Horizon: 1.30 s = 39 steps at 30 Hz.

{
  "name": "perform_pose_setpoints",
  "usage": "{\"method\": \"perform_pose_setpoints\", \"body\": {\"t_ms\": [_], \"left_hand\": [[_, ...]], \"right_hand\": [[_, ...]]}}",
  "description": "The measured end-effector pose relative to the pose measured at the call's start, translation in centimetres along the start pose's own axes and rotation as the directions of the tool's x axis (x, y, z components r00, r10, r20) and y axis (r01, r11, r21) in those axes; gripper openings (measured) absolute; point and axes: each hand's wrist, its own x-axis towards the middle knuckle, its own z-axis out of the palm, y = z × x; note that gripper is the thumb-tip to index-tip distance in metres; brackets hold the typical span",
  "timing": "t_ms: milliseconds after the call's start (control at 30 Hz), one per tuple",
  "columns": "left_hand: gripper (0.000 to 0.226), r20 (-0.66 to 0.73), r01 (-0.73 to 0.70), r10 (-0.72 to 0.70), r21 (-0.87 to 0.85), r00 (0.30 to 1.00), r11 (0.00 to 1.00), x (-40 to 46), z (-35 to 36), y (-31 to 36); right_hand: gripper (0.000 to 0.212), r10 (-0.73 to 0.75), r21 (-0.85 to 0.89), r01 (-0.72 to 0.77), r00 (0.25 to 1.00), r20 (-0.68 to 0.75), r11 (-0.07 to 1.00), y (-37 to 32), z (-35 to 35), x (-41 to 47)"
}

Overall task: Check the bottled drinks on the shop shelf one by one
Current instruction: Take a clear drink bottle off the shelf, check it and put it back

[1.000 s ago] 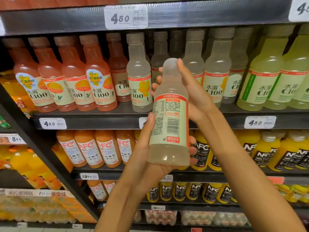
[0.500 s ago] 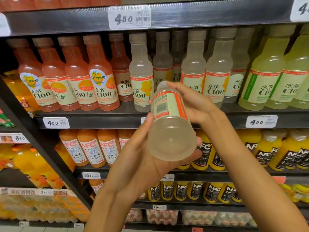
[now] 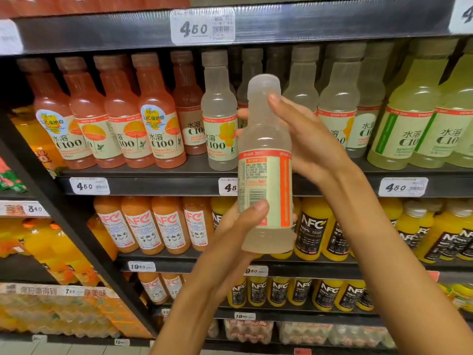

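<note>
Before the shelf (image 3: 158,187), left hand (image 3: 231,235) and right hand (image 3: 311,147) grip 1 bottle (image 3: 265,160) — upright.

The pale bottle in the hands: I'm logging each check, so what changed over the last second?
The pale bottle was tipped base-first toward the camera, then swung back upright, label side facing. The left hand still grips its lower part and the right hand its neck. The shelf stock stayed put.

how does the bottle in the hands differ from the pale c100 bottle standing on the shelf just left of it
The held bottle is off the shelf, gripped by the left hand low and the right hand high; the shelf bottle stands in its row untouched. The held bottle shows its back label with barcode; the shelf bottle shows its front with C100 and yellow fruit. Both are upright, same shape, with pale cloudy liquid.
</note>
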Motion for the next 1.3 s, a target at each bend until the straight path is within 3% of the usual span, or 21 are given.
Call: {"method": "perform_pose_setpoints", "body": {"t_ms": [100, 167, 267, 433, 567, 667, 800, 900, 967, 1067, 1167, 1233, 1300], "left_hand": [[0.062, 0.005, -0.127, 0.129, 0.208, 0.992, 0.970, 0.7, -1.3, -0.1], [0.050, 0.021, -0.183, 0.184, 0.239, 0.983, 0.953, 1.2, -2.0, -0.3], [0.049, 0.038, -0.227, 0.225, 0.266, 0.974, 0.937, 1.8, -2.5, -0.9], [0.066, -0.001, -0.273, 0.288, 0.319, 0.958, 0.907, 2.5, -3.5, -0.8], [0.081, 0.044, -0.266, 0.265, 0.290, 0.963, 0.919, 2.3, -3.6, -0.7], [0.086, 0.081, -0.233, 0.220, 0.235, 0.972, 0.944, 1.7, -2.8, -1.1], [0.078, 0.053, -0.203, 0.196, 0.276, 0.979, 0.940, 1.2, -1.3, -1.4], [0.057, -0.035, -0.235, 0.275, 0.419, 0.961, 0.877, 1.1, -0.6, -0.6], [0.050, -0.074, -0.243, 0.301, 0.427, 0.951, 0.871, 1.2, -0.6, -0.4], [0.056, -0.074, -0.206, 0.236, 0.285, 0.969, 0.936, 1.1, -0.9, -0.5], [0.063, 0.032, -0.128, 0.125, 0.104, 0.992, 0.986, 0.7, -0.7, -0.6], [0.064, 0.057, -0.099, 0.093, 0.111, 0.994, 0.989, 0.8, -0.7, -0.8], [0.057, -0.027, -0.085, 0.092, 0.189, 0.995, 0.978, 1.2, -0.6, -0.6]], "right_hand": [[0.030, -0.105, 0.044, 0.102, 0.991, 0.088, 0.994, -0.5, -0.2, -0.9], [0.039, -0.141, 0.051, 0.135, 0.977, 0.161, 0.990, -0.6, -0.4, -1.5], [0.052, -0.163, 0.036, 0.159, 0.962, 0.220, 0.987, -0.6, -0.9, -2.3], [0.069, -0.190, -0.032, 0.204, 0.951, 0.244, 0.978, -0.9, -1.7, -3.2], [0.064, -0.209, 0.006, 0.213, 0.953, 0.219, 0.977, -0.4, -1.0, -3.3], [0.063, -0.218, -0.071, 0.231, 0.964, 0.150, 0.970, -0.3, -0.2, -2.9], [0.045, -0.254, -0.169, 0.257, 0.966, 0.041, 0.952, -0.4, 0.5, -2.1], [0.042, -0.274, -0.167, 0.265, 0.961, -0.035, 0.950, -0.7, 1.1, -1.6], [0.041, -0.277, -0.168, 0.264, 0.959, -0.060, 0.950, -0.8, 1.3, -1.2], [0.040, -0.227, -0.112, 0.221, 0.973, -0.044, 0.969, -0.8, 1.1, -0.8], [0.044, -0.105, -0.036, 0.106, 0.994, 0.025, 0.994, -0.4, 0.9, -0.7], [0.052, -0.067, 0.014, 0.066, 0.996, 0.054, 0.998, -0.1, 0.9, -0.8], [0.040, -0.115, 0.048, 0.113, 0.992, 0.051, 0.992, 0.0, 0.8, -0.8]]}}
